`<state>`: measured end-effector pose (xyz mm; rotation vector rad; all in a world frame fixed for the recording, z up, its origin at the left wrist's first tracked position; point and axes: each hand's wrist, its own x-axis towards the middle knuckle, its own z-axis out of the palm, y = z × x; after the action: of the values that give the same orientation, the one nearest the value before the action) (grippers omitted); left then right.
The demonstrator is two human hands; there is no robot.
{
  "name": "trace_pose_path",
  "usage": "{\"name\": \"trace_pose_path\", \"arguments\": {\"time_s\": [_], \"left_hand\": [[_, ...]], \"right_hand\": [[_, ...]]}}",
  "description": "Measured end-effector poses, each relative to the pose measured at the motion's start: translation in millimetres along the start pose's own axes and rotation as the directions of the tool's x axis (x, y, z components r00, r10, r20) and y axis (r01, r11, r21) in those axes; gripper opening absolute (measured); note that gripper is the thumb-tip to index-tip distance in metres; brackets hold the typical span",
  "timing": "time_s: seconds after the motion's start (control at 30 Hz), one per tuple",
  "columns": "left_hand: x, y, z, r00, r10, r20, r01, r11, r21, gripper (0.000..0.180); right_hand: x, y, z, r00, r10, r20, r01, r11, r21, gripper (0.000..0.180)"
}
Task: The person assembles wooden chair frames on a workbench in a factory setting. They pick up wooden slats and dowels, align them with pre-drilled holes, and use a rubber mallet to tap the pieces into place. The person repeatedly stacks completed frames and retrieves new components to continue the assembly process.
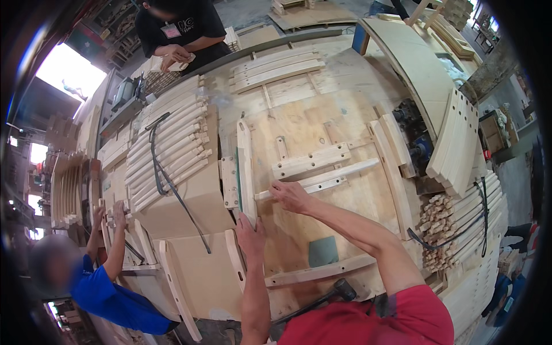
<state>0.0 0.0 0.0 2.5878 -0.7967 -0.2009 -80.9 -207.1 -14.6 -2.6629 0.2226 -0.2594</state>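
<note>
My right hand (290, 195) grips a pale wooden rail (333, 175) near its left end, where it meets an upright curved wooden leg piece (245, 164). My left hand (250, 236) presses flat against the lower end of that leg piece. A second, shorter rail with holes (310, 161) lies just above the held rail on the plywood workbench (345, 92). Another long slat (319, 271) rests lower on the bench beside a grey-green pad (322, 251).
A black hammer (340, 290) lies near my body. Stacks of curved slats (169, 149) with a black hose sit to the left; more slats (460, 138) and bundled dowels (440, 230) stand right. A person in blue (109, 287) works lower left, another in black (178, 34) at the far end.
</note>
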Motion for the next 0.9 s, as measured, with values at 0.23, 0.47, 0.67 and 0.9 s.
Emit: {"name": "trace_pose_path", "arguments": {"time_s": [0.23,0.47,0.67,0.9], "left_hand": [[0.5,4.8,9.8,0.984,0.074,-0.163,-0.075,0.997,-0.001,0.061],[-1.3,7.1,7.4,0.991,0.072,-0.111,-0.066,0.996,0.060,0.063],[0.9,11.8,-5.1,0.992,-0.104,-0.075,0.107,0.993,0.041,0.064],[-0.3,16.5,16.9,0.999,0.039,-0.032,-0.038,0.999,0.030,0.064]], "right_hand": [[2.5,4.3,-6.1,0.996,-0.054,-0.066,0.056,0.998,0.036,0.031],[-4.2,4.1,10.5,0.991,0.025,-0.131,-0.017,0.998,0.067,0.031],[46.1,6.8,-24.7,0.965,-0.062,-0.254,0.111,0.977,0.184,0.038],[191.0,275.9,-145.9,0.905,0.171,-0.389,-0.305,0.899,-0.315,0.060]]}}
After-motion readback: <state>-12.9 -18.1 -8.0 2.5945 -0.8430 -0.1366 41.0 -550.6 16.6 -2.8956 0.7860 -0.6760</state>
